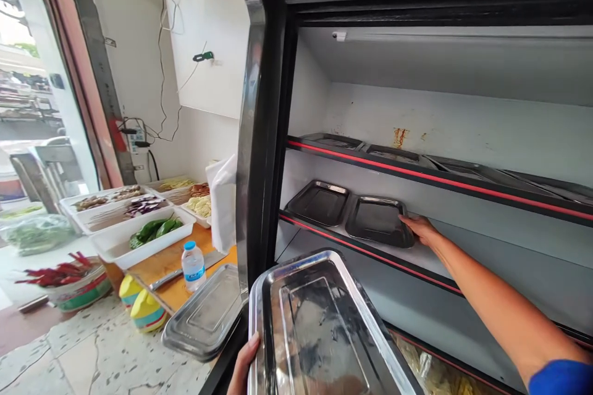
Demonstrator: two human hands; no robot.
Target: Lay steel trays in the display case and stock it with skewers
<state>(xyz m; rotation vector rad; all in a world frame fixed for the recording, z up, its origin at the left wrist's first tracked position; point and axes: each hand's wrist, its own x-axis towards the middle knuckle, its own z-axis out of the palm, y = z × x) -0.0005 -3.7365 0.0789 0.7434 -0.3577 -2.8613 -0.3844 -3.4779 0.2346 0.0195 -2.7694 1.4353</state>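
Note:
My left hand (243, 365) grips the near edge of a stack of shiny steel trays (319, 321), held low in front of an open display cabinet. My right hand (419, 228) reaches onto the middle shelf (435, 259) and rests its fingers on the right rim of a steel tray (377, 219) lying there; whether the fingers pinch the rim is hidden. A second steel tray (319, 202) lies just left of it on the same shelf.
The top shelf (417, 176) carries several more trays. The cabinet's black door frame (257, 136) stands at left. Beyond it a wooden table (171, 265) holds white tubs of vegetables (148, 231), a water bottle (193, 265) and skewers. A bowl of red chillies (69, 281) stands nearby.

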